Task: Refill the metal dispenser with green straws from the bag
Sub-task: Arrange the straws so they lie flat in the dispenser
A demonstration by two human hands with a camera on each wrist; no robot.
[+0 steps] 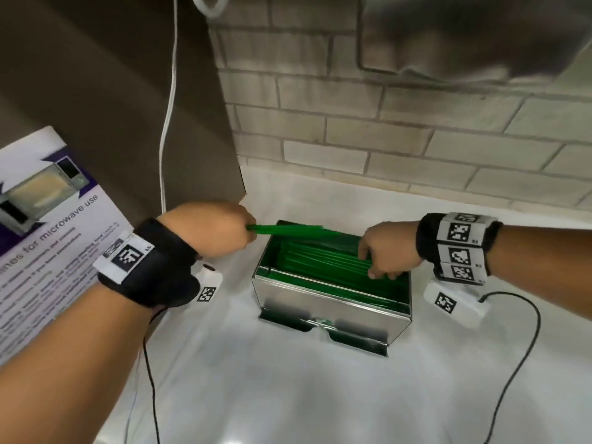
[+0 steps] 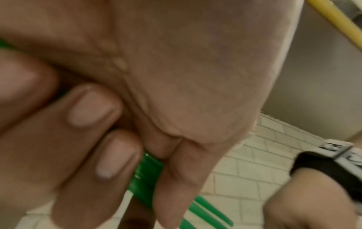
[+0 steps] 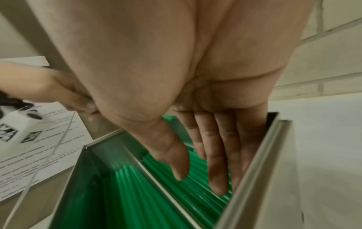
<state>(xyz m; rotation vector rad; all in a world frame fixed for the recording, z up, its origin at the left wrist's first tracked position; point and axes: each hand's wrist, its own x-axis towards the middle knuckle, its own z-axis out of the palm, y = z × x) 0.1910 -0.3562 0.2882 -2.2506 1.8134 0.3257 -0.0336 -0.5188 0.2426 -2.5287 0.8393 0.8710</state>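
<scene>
Open metal dispenser (image 1: pixel 323 302) holds flat-lying green straws (image 1: pixel 323 262)

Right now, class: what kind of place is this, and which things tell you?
Probably a shared kitchen or break room: a straw dispenser on a white counter, a microwave-use notice and a brick wall.

A white counter (image 1: pixel 288 395) lay beneath both hands. Behind them rose a wall of pale brick tiles (image 1: pixel 400 136). To the left of the left hand (image 1: pixel 211 229) leaned a printed sheet about microwave use (image 1: pixel 48 245), with a picture of a microwave at its top. A thin white cord (image 1: pixel 169 100) hung down a brown panel (image 1: pixel 112 91) just behind that hand. A black cable (image 1: pixel 519 363) curved over the counter below the right hand (image 1: pixel 389 251). A yellow bar (image 2: pixel 333 20) crossed the upper corner of the left wrist view.
</scene>
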